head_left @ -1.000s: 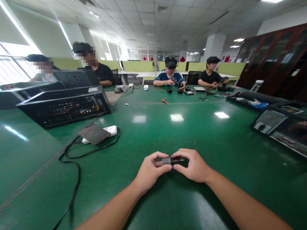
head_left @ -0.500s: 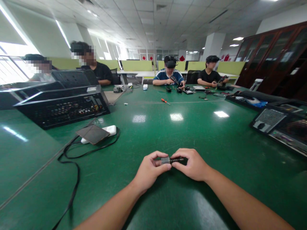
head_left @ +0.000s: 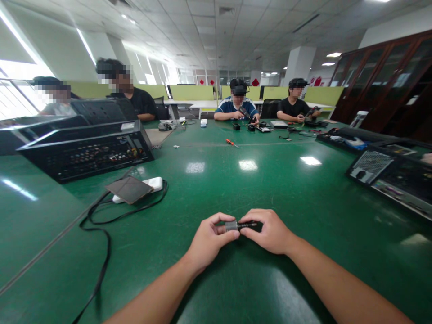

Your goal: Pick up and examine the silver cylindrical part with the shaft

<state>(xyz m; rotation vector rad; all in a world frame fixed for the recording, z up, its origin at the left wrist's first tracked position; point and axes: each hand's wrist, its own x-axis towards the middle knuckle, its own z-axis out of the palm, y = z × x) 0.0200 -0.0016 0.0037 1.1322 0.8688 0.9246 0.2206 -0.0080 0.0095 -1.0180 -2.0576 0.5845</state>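
Currently, your left hand (head_left: 209,240) pinches the grey cylinder (head_left: 231,226), your right hand (head_left: 270,231) its dark shaft (head_left: 249,224); uneven finger pressure could cause slipping.

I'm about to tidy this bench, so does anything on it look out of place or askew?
Yes: the dark flat panel lies askew over the white power strip, partly covering it. Beside them, the black cord loops untidily. I notice no spill.
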